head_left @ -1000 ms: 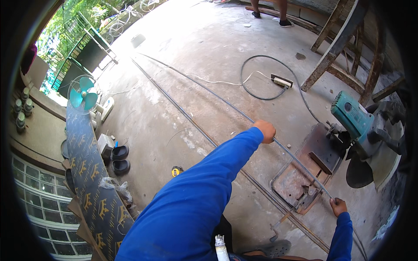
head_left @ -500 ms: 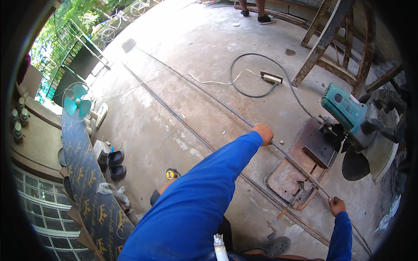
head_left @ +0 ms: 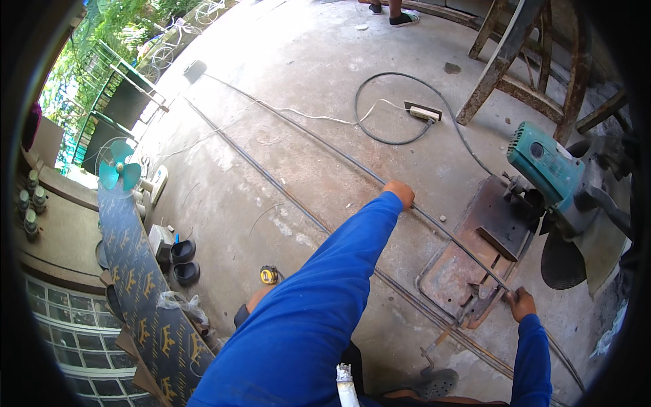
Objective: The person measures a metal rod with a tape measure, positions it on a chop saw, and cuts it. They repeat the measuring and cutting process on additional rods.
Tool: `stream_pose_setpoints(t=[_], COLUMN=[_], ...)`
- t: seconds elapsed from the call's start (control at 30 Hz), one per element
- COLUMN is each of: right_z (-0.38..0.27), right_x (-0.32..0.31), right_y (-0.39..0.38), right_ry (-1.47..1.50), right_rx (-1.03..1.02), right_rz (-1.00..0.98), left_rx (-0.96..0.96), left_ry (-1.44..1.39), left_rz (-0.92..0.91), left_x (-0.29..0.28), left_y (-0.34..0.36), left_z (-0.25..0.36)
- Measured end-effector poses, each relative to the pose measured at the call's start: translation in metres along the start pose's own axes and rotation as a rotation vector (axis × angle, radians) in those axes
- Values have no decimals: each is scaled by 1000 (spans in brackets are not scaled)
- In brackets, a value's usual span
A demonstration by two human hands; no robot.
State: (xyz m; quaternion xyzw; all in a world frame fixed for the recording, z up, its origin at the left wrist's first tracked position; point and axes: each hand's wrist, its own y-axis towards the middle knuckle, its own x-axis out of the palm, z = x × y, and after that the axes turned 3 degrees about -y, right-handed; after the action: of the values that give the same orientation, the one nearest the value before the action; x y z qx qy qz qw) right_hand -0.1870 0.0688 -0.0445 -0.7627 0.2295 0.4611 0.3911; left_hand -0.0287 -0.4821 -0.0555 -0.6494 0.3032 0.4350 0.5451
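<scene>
A long grey rebar (head_left: pixel 456 239) runs diagonally over a rusty saw base plate (head_left: pixel 444 278). My left hand (head_left: pixel 399 195) is closed around it, reached forward in a blue sleeve. Nearer me, my right hand (head_left: pixel 523 305) grips the same bar beside the plate's lower corner. The teal cut-off saw (head_left: pixel 546 169) stands at the right, its blade guard toward the wall. More rods (head_left: pixel 254 163) lie parallel on the concrete, partly hidden under my left arm. A yellow tape measure (head_left: pixel 268 275) rests left of that arm. A white cigarette-like stick (head_left: pixel 346 385) with an ashy tip juts up at the bottom.
Rusty trestle (head_left: pixel 507 57) at upper right; another person's legs (head_left: pixel 397 17) beyond. Looped cord (head_left: pixel 380 141) and power strip (head_left: pixel 424 113) lie ahead. Left are a fan (head_left: pixel 119 169), black clogs (head_left: pixel 184 262), a patterned board (head_left: pixel 135 264), cans (head_left: pixel 30 220) and a gate (head_left: pixel 112 102).
The view has shifted slightly, the scene sliding up and left. Both hands, still on the bar, have moved a little forward. My foot has come into view beside the tape measure.
</scene>
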Motion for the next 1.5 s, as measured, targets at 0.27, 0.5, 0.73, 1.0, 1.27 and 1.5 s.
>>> stream_pose_setpoints(t=[0.27,0.5,0.73,1.0,1.27,1.5], right_z=[0,-6,-1,16,-8,8], right_x=[-5,1,-4,7,-27,-29], right_y=[0,6,5,5,-3,23], right_ry=[50,109,79,-154,-58,-142], right_rx=[-57,-88,-87,6,48,74], right_rz=[96,176,122,-56,-119,-80], left_rx=[30,-8,-66,1,280,194], left_ry=[41,37,-6,2,-17,-35], left_rz=[24,8,74,112,141,208], left_x=[2,4,20,5,-10,-13], left_y=[0,4,10,6,-15,15], left_z=[-12,-27,-37,-39,6,10])
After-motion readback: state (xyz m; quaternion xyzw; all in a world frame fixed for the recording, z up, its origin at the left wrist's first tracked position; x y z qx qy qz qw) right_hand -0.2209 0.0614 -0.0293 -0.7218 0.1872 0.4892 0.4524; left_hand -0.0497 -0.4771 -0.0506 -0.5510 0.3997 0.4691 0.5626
